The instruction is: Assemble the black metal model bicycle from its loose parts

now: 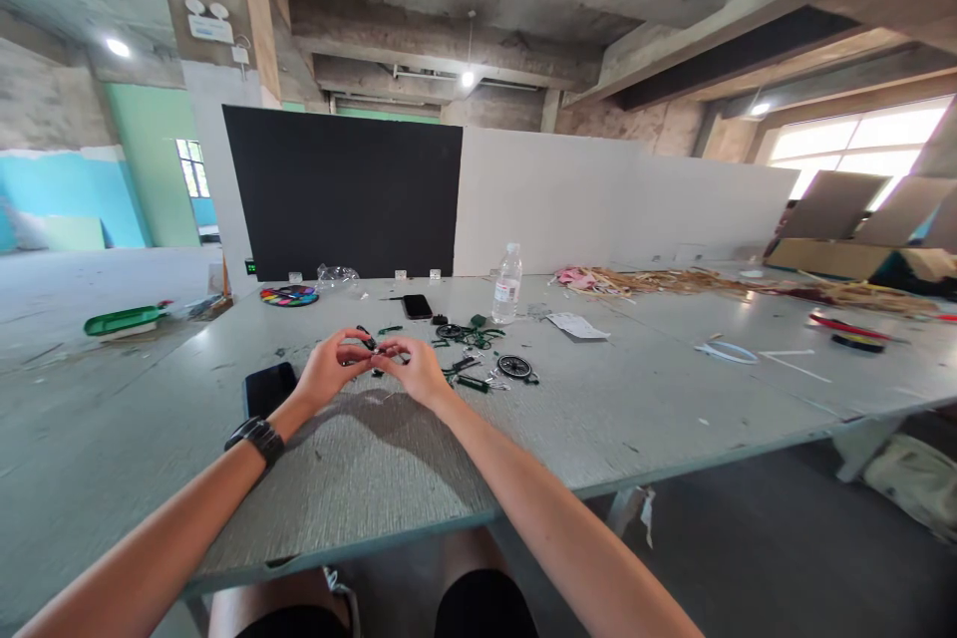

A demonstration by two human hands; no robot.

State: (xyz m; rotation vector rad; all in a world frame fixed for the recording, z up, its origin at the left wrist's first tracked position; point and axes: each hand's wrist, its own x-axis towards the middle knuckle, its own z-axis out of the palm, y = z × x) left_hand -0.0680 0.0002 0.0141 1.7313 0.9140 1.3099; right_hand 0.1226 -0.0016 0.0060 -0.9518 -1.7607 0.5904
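Observation:
Over the grey table (pixel 613 419), my left hand (pixel 327 369) and my right hand (pixel 419 371) meet, both pinching a small dark model part (pixel 372 346) between the fingertips. A black watch (pixel 258 437) sits on my left wrist. Just beyond my right hand lie several green and black model bicycle pieces (pixel 473 331), among them a small spoked wheel (pixel 514 366) and a second wheel (pixel 450 330).
A black phone (pixel 269 387) lies left of my hands, another phone (pixel 417 306) farther back. A water bottle (pixel 507 285), a colour wheel (pixel 289 296), a paper sheet (pixel 575 325), straw-like scraps (pixel 673 281) and black and white boards (pixel 344 191) stand behind.

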